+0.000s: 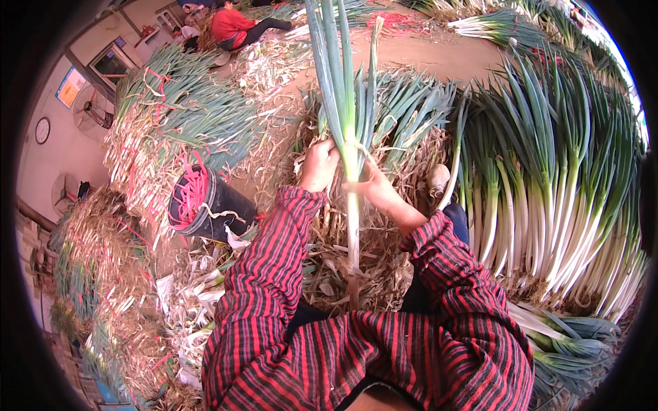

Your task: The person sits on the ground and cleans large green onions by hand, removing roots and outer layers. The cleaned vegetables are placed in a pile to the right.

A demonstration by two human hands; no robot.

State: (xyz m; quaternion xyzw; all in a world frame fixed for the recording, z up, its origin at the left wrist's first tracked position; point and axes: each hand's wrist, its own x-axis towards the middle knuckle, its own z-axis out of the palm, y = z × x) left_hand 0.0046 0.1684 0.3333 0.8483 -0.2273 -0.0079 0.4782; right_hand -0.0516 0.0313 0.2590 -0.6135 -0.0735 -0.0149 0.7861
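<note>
A long green onion (352,216) stands upright before me, white stalk down and green leaves up. My left hand (320,164) is closed at its left side, where the leaves branch from the stalk. My right hand (378,187) is on the right side of the stalk, the thumb reaching across it and the fingers by a loose strip of outer leaf. Below lie dry peeled leaves (329,277). Behind my hands is a heap of unpeeled green onions (416,110). Cleaned green onions with white stalks (550,205) stand in a dense row at my right.
A black bucket (221,205) of pink plastic ties (191,198) stands at left, beside large piles of green onions (180,113). More green onions (570,344) lie at lower right. A person in red (231,28) sits at the far upper left, near another person (187,36).
</note>
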